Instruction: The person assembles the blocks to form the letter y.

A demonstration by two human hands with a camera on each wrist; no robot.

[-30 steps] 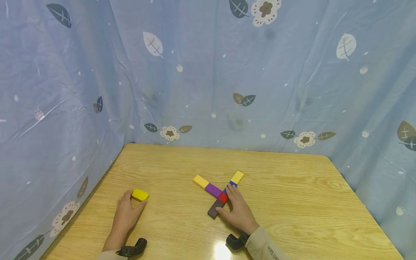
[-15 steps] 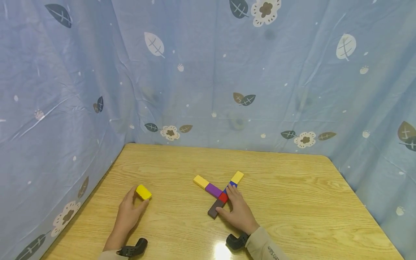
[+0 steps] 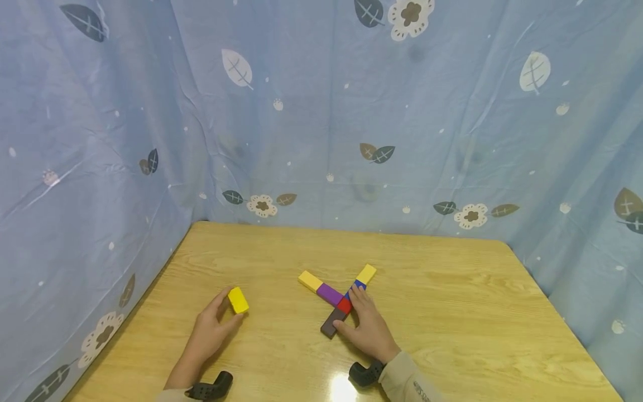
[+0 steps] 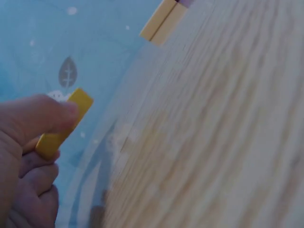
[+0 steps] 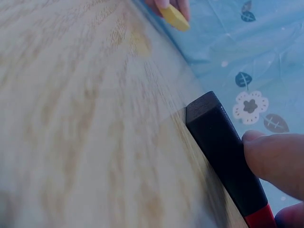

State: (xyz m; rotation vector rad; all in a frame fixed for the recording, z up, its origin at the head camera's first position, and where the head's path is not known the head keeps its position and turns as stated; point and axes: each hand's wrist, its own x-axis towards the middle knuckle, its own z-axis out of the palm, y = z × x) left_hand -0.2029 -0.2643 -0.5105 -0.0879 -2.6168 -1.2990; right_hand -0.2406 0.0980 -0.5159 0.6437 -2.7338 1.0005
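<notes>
My left hand (image 3: 213,329) pinches a bright yellow block (image 3: 238,300) between thumb and fingers, held up off the wooden table; the left wrist view shows the thumb across this yellow block (image 4: 84,100). At the table's middle, wooden blocks lie end to end in a branching shape. One line runs from a black block (image 3: 330,325) through a red block (image 3: 344,305) and a blue block (image 3: 359,283) to a pale yellow block (image 3: 366,273). A purple block (image 3: 329,294) and another pale yellow block (image 3: 310,281) branch off left. My right hand (image 3: 372,329) rests on the line, thumb at the black block, fingertips on the blue one.
The wooden table (image 3: 452,312) reaches back to a blue patterned curtain (image 3: 311,123), which also hangs along both sides. Each wrist bears a black device, the left device (image 3: 211,386) and the right device (image 3: 365,373).
My left hand has lifted the yellow block, carried it to the right and turned it more upright. My right hand and the joined blocks have stayed where they were.
</notes>
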